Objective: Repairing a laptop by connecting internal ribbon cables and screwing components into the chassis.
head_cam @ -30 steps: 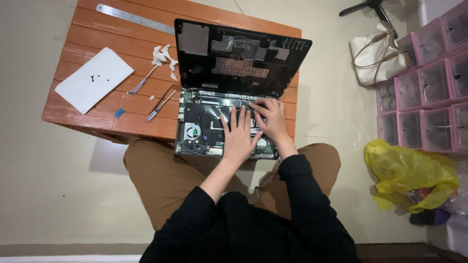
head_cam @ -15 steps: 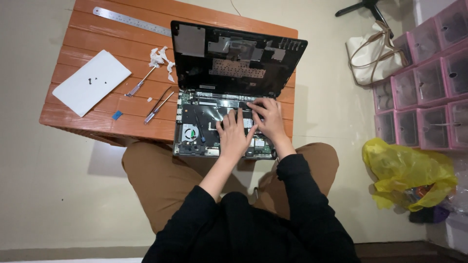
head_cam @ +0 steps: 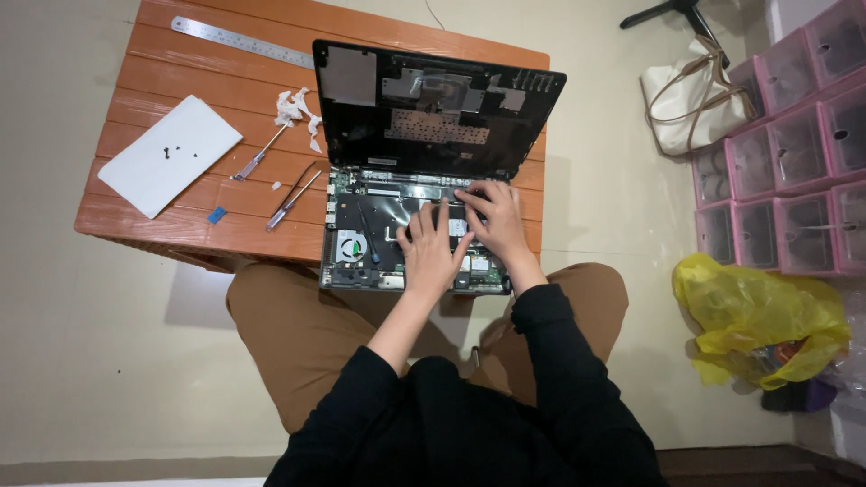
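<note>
Left hand (head_cam: 431, 252) lies flat, fingers spread, on the exposed internals of the opened laptop (head_cam: 410, 239) at the table's (head_cam: 180, 221) near edge; it grips nothing. Right hand (head_cam: 494, 219) rests beside it, fingers curled onto a component; whether it pinches anything cannot be told. Both hands cover the board's right half. The removed cover (head_cam: 433, 108) stands tilted behind. Left of the laptop: two screwdrivers (head_cam: 290, 202), one white sheet (head_cam: 169, 167) bearing small screws, one steel ruler (head_cam: 242, 41), one crumpled tissue (head_cam: 296, 108)

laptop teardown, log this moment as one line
left hand flat on opened laptop internals | right hand fingertips on board | screwdrivers idle on table
</note>
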